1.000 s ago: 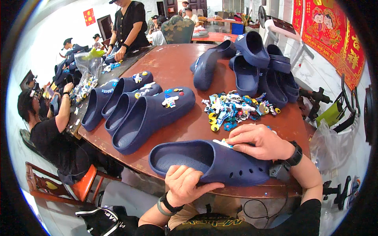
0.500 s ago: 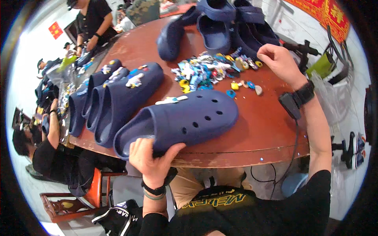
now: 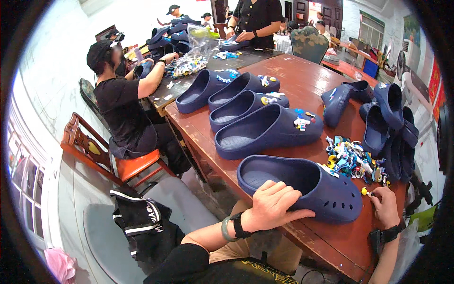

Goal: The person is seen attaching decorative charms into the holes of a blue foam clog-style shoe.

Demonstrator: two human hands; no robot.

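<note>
A navy clog (image 3: pixel 326 194) lies near the table edge in front of me, its row of round holes facing right and one white charm on its upper. My left hand (image 3: pixel 274 206) grips its near side, thumb along the outside and fingers over the rim. To the right of the toe, my right hand (image 3: pixel 385 207) is low at the table with fingertips pinched together. Small charms lie right at those fingertips, a yellow charm (image 3: pixel 364 190) among them; what the pinch holds is too small to make out. Just beyond is a pile of mixed shoe charms (image 3: pixel 352 158).
Several charm-decorated clogs, the nearest a navy clog (image 3: pixel 269 130), line the table's left side. More clogs (image 3: pixel 390 118) are heaped at the far right. A seated person (image 3: pixel 125 104) and a standing person (image 3: pixel 257 23) work at a dark table. Grey chairs (image 3: pixel 104 236) stand at my left.
My view has swung to the left. My right hand has come down from raised above the table to the small charms beside the clog's toe. My left hand still grips the clog.
</note>
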